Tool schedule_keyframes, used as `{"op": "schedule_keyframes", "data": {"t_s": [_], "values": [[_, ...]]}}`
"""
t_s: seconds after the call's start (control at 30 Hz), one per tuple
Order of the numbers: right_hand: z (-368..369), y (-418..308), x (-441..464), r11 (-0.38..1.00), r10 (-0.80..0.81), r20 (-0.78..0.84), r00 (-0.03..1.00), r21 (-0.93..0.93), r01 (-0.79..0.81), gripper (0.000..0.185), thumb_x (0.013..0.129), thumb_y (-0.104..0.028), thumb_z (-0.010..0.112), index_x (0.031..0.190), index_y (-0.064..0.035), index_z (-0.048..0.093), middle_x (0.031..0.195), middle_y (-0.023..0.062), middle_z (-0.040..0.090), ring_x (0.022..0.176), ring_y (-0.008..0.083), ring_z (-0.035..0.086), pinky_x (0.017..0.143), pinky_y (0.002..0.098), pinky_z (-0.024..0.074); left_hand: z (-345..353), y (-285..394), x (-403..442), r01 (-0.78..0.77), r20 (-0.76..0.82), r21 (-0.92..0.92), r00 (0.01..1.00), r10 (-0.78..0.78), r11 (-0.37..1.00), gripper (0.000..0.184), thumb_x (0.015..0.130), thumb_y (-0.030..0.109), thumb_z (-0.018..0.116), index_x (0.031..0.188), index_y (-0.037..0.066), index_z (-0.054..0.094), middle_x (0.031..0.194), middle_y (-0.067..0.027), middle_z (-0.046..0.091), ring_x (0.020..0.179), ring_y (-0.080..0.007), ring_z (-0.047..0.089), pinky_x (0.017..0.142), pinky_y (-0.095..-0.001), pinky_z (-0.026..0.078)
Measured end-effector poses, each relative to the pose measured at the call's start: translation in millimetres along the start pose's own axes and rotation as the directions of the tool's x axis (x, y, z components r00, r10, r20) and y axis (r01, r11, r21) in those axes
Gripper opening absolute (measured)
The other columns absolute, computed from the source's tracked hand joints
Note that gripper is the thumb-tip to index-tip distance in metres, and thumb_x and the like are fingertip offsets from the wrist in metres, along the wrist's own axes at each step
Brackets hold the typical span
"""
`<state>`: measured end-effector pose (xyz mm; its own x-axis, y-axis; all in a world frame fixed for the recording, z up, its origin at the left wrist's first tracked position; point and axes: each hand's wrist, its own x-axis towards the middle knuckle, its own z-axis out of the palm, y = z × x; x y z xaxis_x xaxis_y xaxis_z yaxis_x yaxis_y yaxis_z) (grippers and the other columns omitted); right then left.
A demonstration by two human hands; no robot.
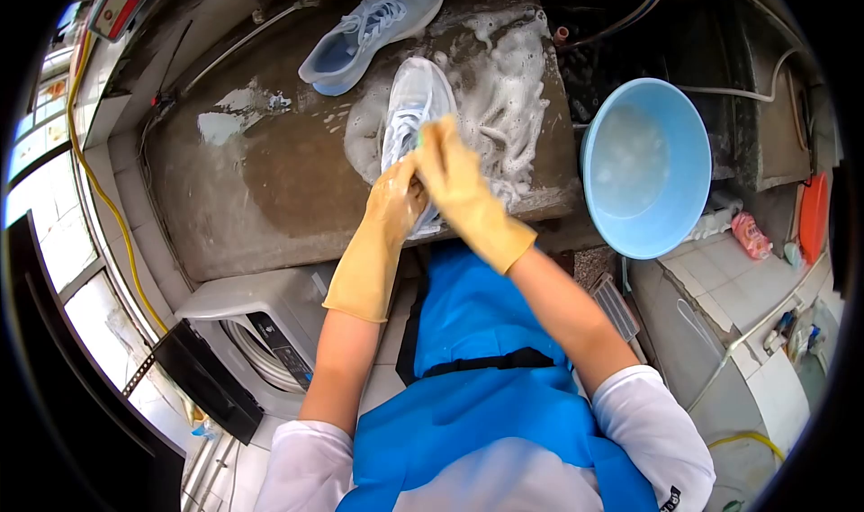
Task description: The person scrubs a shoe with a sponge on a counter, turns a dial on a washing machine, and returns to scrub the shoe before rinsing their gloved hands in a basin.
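Observation:
A white lace-up sneaker (419, 85) lies toe-away on the wet counter, with suds about it. My left hand (396, 193), in a yellow rubber glove, is closed on the near part of this sneaker. Over the laces is my right hand (450, 166), gloved the same way and smeared by motion. Its fingers are closed; a small bit of green shows at the fingertips, but what they hold is mostly hidden. The matching sneaker (382, 26) rests on its sole farther back, to the left, apart from both hands.
White foam (513, 89) spreads over the right part of the brown counter (297, 179). Right of it stands a light blue basin (693, 170) with cloudy, sudsy water. A front-loading washing machine (256, 323) is below left. Pipes run along the back wall.

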<state>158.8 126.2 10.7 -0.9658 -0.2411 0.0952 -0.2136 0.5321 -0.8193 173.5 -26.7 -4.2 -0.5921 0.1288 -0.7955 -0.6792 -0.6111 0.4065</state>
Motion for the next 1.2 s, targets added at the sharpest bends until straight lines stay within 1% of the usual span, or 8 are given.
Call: {"op": "schedule_keyframes", "data": {"t_s": [0.17,0.27,0.37,0.47,0.7,0.93,1.03,1.2], "values": [[25.2,-16.3,-57.3,0.949,0.138,-0.095,0.986,0.299,-0.104,0.063,0.103,-0.024,0.057,0.156,0.0034,0.037,0.126,0.0293,0.065,0.097,0.047,0.064,0.079,0.0551,0.0521,-4.8,1.9,5.6,0.092,-0.163,0.125,0.984,-0.071,0.988,0.049,0.106,0.038,0.06,0.131,-0.005,0.062,0.123,-0.0165,0.069,0.104,-0.0252,0.068,0.094,-0.0398,0.055],[25.3,17.2,-0.9,0.996,0.042,-0.09,0.995,-0.079,-0.049,0.063,0.103,-0.025,0.058,0.154,0.0049,0.039,0.109,0.0296,0.067,0.088,0.0489,0.064,0.075,0.0552,0.0534,-7.5,-4.9,8.2,-0.006,-0.092,0.105,0.996,0.015,0.994,0.049,0.106,0.039,0.06,0.131,-0.003,0.062,0.118,-0.0163,0.07,0.1,-0.0234,0.068,0.09,-0.0383,0.055],[25.3,40.9,49.0,0.99,0.128,-0.179,0.975,-0.028,-0.135,0.062,0.102,-0.025,0.059,0.152,0.0076,0.04,0.098,0.0294,0.068,0.079,0.0511,0.063,0.071,0.0552,0.0541,-47.0,-19.5,17.1,-0.322,0.168,0.756,0.937,0.306,0.57,0.049,0.107,0.039,0.059,0.135,-0.001,0.061,0.115,-0.0162,0.071,0.097,-0.0213,0.069,0.089,-0.0361,0.055],[28.6,1.9,-17.5,0.994,0.055,-0.149,0.987,0.098,-0.041,0.058,0.102,-0.022,0.059,0.15,0.0057,0.044,0.113,0.031,0.068,0.085,0.0509,0.064,0.076,0.0561,0.0543,10.7,3.2,0.0,-0.026,-0.043,-0.026,0.999,0.025,0.999,0.05,0.109,0.034,0.056,0.143,-0.004,0.054,0.136,-0.0166,0.063,0.119,-0.0301,0.064,0.104,-0.0422,0.052],[9.9,43.3,58.7,0.942,0.271,0.011,0.962,-0.207,-0.263,0.058,0.1,-0.031,0.06,0.149,-0.0013,0.05,0.129,0.025,0.067,0.081,0.0461,0.065,0.075,0.0512,0.0565,24.5,3.5,-0.3,-0.018,-0.024,-0.032,1.0,0.017,0.999,0.062,0.109,0.035,0.055,0.151,-0.009,0.041,0.155,-0.0209,0.049,0.142,-0.0342,0.049,0.122,-0.0466,0.037],[8.9,6.5,-19.4,0.922,0.214,0.051,0.976,0.319,-0.219,0.05,0.104,-0.011,0.056,0.15,0.0047,0.048,0.129,0.0327,0.064,0.092,0.0457,0.066,0.084,0.049,0.0558,5.7,9.1,13.0,0.189,-0.355,0.047,0.921,-0.16,0.981,0.068,0.106,0.045,0.06,0.15,-0.005,0.047,0.149,-0.0193,0.055,0.134,-0.0332,0.057,0.114,-0.0436,0.047],[-0.6,47.1,92.9,0.959,0.204,0.102,0.974,-0.219,-0.178,0.052,0.106,-0.025,0.051,0.149,0.0042,0.048,0.136,0.0364,0.058,0.096,0.0483,0.068,0.075,0.0479,0.0576,21.4,-0.1,6.5,0.0,-0.221,0.037,0.975,0.008,0.999,0.065,0.105,0.04,0.063,0.15,-0.005,0.048,0.15,-0.019,0.054,0.135,-0.0312,0.056,0.115,-0.0406,0.047],[8.1,49.1,71.6,0.967,0.248,-0.007,0.969,0.069,-0.247,0.061,0.102,-0.031,0.06,0.151,0.0014,0.045,0.121,0.0296,0.066,0.089,0.0494,0.067,0.079,0.0536,0.0575,9.4,-7.2,17.6,0.039,-0.327,0.052,0.945,-0.02,0.998,0.069,0.106,0.037,0.063,0.156,-0.004,0.039,0.158,-0.0167,0.047,0.145,-0.0266,0.047,0.12,-0.0369,0.04]]}}
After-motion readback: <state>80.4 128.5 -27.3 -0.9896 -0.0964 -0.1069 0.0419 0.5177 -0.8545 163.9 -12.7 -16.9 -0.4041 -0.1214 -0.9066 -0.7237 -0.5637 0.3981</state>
